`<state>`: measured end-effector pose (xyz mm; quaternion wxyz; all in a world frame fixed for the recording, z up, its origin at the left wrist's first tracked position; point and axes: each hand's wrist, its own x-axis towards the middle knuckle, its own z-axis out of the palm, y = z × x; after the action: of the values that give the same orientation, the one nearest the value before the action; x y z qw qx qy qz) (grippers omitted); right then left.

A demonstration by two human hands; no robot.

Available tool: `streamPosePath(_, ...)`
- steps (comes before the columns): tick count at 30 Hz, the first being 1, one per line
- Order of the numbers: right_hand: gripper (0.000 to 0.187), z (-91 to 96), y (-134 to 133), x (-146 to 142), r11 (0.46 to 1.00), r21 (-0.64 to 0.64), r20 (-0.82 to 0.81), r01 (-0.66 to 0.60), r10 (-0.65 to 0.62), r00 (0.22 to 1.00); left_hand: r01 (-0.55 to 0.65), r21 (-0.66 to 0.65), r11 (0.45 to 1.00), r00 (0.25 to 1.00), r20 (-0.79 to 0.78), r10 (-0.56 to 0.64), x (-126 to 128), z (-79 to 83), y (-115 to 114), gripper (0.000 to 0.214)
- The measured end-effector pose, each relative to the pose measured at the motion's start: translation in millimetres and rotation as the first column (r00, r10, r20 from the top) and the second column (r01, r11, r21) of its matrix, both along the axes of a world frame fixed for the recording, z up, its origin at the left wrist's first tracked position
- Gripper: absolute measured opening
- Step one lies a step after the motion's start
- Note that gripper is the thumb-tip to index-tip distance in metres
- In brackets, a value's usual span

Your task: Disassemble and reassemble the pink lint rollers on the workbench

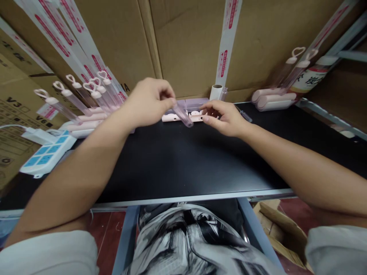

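Observation:
My left hand (156, 102) pinches a clear, pinkish plastic tube (183, 115) between thumb and fingers. The tube slants down to the right, above the black tabletop. Behind its lower end lies a long pale-pink plastic shell (169, 118) with small round parts along it. My right hand (225, 117) is at the right end of that shell, thumb and fingers apart; whether they touch it I cannot tell. Lilac blocks (197, 102) lie just behind the shell. A white cardboard-cored roll (216, 93) stands behind my right hand, and a thin screwdriver-like tool (244, 114) lies beside it.
Several pink items with clear tubes and heart-shaped loops (99, 91) stand at the left, with more pink items (276, 100) at the right beside a labelled bottle (314, 76). A power strip (48, 154) lies front left. Cardboard boxes (183, 46) wall the back.

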<state>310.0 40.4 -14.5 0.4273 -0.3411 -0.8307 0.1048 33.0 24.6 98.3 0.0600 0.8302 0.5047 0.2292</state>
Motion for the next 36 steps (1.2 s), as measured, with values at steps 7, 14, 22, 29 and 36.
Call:
streamPosePath(7,0.037,-2.6,-7.7,-10.1,0.994,-0.11,-0.03,-0.018,0.015,0.999,0.226,-0.104,0.968,0.935,0.302,-0.186,35.7,-30.0,22.8,0.03)
streamPosePath(14,0.031,-8.3,8.8,-7.9,0.958,-0.287,-0.287,-0.002,-0.084,0.954,0.01,0.015,1.0,0.981,-0.192,-0.007,23.9,-62.0,100.6,0.026)
streamPosePath(22,0.043,-9.1,13.1,-7.0,0.951,-0.306,-0.406,-0.042,-0.09,0.909,0.013,0.005,1.0,0.925,-0.38,-0.01,31.5,-77.7,121.9,0.026)
streamPosePath(29,0.054,2.4,10.1,-7.5,0.923,-0.344,-0.639,-0.172,-0.096,0.763,-0.032,-0.021,0.999,0.997,0.072,0.034,28.9,-64.1,79.4,0.016)
streamPosePath(36,0.045,10.0,-36.4,-29.3,0.774,-0.427,-0.649,-0.469,0.099,0.754,0.2,-0.483,0.853,0.811,0.57,0.133,12.6,-87.4,-20.3,0.01)
